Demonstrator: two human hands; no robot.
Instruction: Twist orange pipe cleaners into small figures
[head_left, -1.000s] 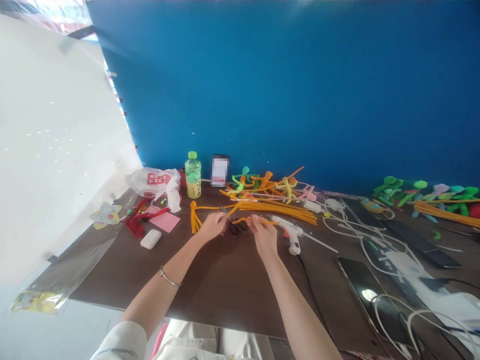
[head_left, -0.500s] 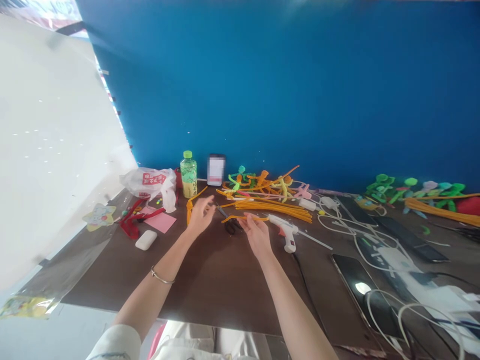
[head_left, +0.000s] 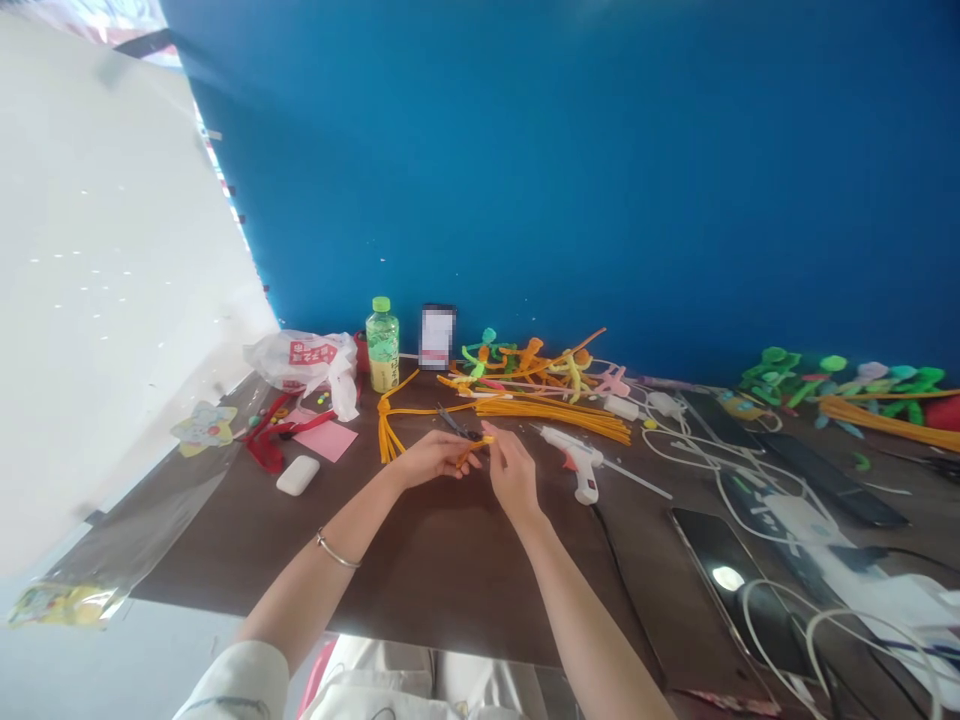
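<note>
Over the middle of the brown table (head_left: 420, 560), my left hand (head_left: 431, 460) and my right hand (head_left: 514, 470) meet, both pinching a short orange pipe cleaner (head_left: 475, 446) between their fingertips. Black-handled scissors (head_left: 454, 424) lie just behind my hands. To the left lies a tied bundle of orange pipe cleaners (head_left: 388, 425), and a long pile of orange pipe cleaners (head_left: 555, 412) stretches behind. A white glue gun (head_left: 576, 461) rests to the right of my right hand.
A green-capped bottle (head_left: 383, 345), a phone (head_left: 437, 337) and a white plastic bag (head_left: 304, 362) stand near the blue wall. Finished pipe-cleaner figures (head_left: 525, 362) lie at the back. A white case (head_left: 298, 475), pink paper (head_left: 326, 440), dark phones (head_left: 731, 590) and white cables (head_left: 757, 500) crowd the sides.
My left hand, lifted and open half a second ago, has come back down to the right hand and now pinches the orange pipe cleaner, which looks folded shorter.
</note>
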